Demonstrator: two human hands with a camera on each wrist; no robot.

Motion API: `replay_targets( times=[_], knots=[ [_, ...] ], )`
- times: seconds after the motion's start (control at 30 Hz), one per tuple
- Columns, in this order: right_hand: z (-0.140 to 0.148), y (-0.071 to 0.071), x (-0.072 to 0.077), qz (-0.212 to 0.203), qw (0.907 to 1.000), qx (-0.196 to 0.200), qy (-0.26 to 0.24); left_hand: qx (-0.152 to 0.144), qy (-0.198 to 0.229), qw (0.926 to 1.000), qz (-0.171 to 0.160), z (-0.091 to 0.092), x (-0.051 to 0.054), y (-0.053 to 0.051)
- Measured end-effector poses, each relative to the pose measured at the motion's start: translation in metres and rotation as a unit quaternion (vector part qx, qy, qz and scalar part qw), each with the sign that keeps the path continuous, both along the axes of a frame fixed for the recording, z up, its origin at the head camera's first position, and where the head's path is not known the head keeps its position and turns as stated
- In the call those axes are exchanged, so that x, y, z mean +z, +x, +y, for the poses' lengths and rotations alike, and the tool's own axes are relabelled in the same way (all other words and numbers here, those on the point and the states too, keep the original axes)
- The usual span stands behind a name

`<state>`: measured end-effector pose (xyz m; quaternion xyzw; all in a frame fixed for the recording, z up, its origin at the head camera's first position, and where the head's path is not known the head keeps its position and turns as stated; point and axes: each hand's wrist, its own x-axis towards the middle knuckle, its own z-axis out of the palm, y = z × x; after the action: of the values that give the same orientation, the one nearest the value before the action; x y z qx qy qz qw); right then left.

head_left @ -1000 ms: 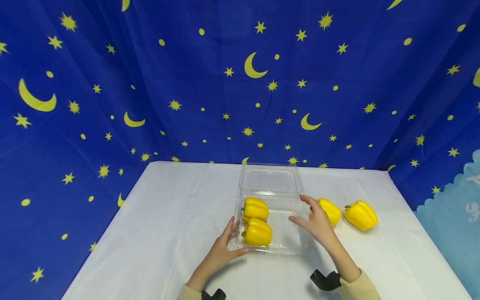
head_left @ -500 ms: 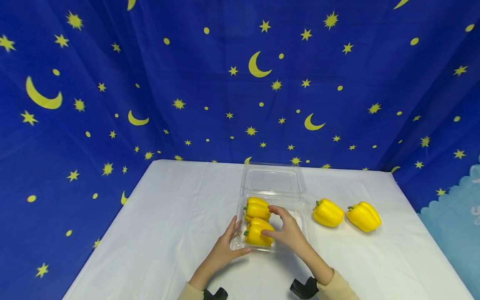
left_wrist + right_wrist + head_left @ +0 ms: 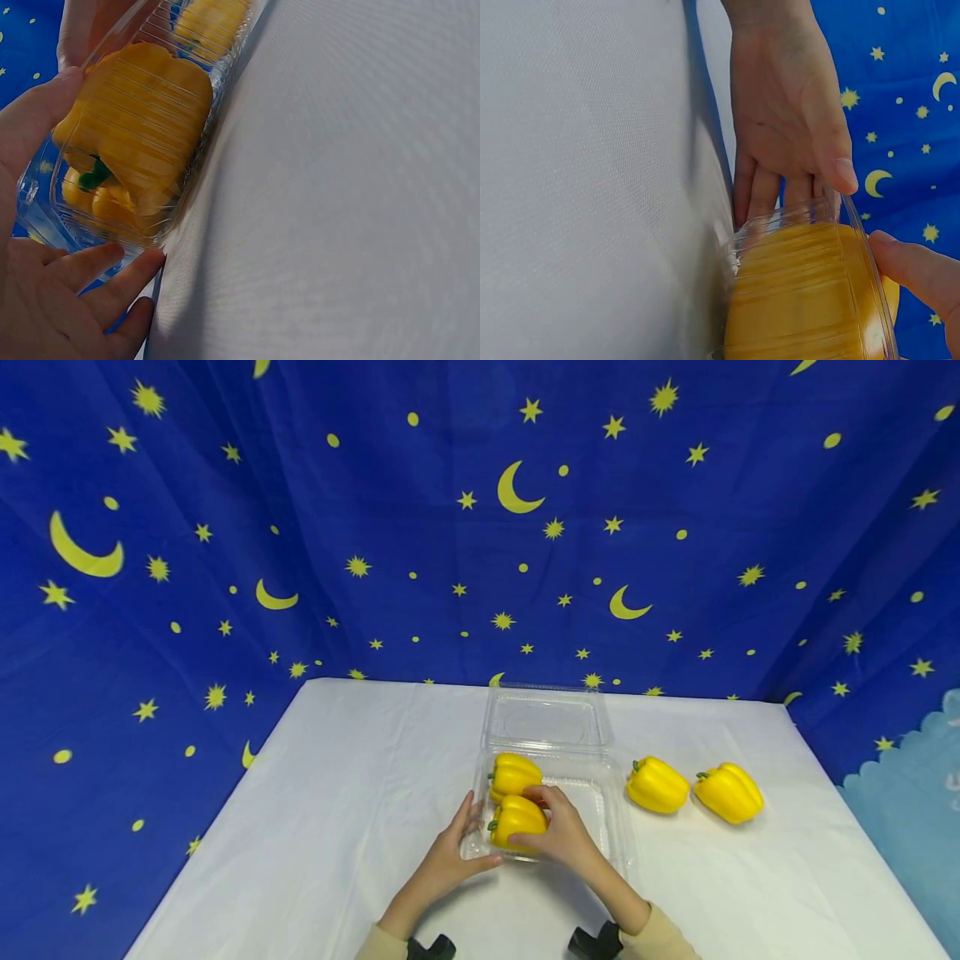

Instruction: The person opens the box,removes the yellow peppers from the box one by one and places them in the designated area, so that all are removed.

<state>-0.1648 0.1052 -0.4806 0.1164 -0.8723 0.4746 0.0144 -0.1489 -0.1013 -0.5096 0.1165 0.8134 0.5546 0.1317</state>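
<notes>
A clear plastic clamshell container lies with its lid folded back. On its left side are two yellow bell peppers, a far one and a near one, with green stems to the left. My right hand grips the near pepper, thumb in front and fingers behind. In the right wrist view its thumb lies by the container's rim. My left hand spans the container's front left corner, its thumb touching the rim and its fingers extended along the side wall.
Two more yellow bell peppers, one nearer the container and one farther right, lie on the white tablecloth. A blue curtain with stars and moons hangs behind the table.
My right hand has moved left from beside the peppers on the table, across the container, and closed on the near pepper inside. My left hand has kept its place at the corner.
</notes>
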Motion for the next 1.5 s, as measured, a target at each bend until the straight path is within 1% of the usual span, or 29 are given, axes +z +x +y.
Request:
replay_targets(
  times=[0.13,0.23,0.5,0.77,0.9,1.1,1.23,1.33,1.5],
  knots=[
    [0.0004,-0.0001,-0.0005,-0.007,0.9999,0.0,0.012,-0.001,-0.004,1.0,0.005,0.0002,0.0006,-0.0007],
    [0.0009,-0.0005,-0.0003,-0.019,0.9996,0.007,0.02,-0.003,-0.005,0.9999,0.009,0.0004,-0.0022,-0.0017],
    [0.0035,-0.0026,-0.0018,-0.048,0.9976,0.048,0.009,-0.006,-0.01,0.9999,0.01,-0.0001,-0.0055,-0.0038],
    [0.0026,-0.004,-0.0054,-0.039,0.9971,0.065,-0.005,0.0,-0.007,0.9999,0.009,-0.0008,-0.0061,-0.0027],
    [0.0018,-0.0039,-0.0055,-0.035,0.9979,0.055,-0.011,0.001,-0.004,0.9999,0.01,-0.0008,-0.0058,-0.0026],
    [0.0017,-0.0018,-0.0035,-0.04,0.9985,0.033,-0.02,-0.002,0.003,1.0,0.006,-0.0001,-0.0056,-0.0024],
    [0.002,-0.0009,-0.0019,-0.043,0.9986,0.02,-0.023,-0.003,0.003,0.9999,0.012,0.0003,-0.006,-0.002],
    [0.0021,-0.0005,0.0001,-0.039,0.9987,0.019,-0.027,-0.003,0.003,0.9998,0.02,0.0003,-0.0062,-0.0014],
    [0.0016,0.0001,0.0038,-0.036,0.9984,0.021,-0.039,-0.007,0.01,0.9997,0.022,0.0,-0.0059,-0.0007]
  ],
)
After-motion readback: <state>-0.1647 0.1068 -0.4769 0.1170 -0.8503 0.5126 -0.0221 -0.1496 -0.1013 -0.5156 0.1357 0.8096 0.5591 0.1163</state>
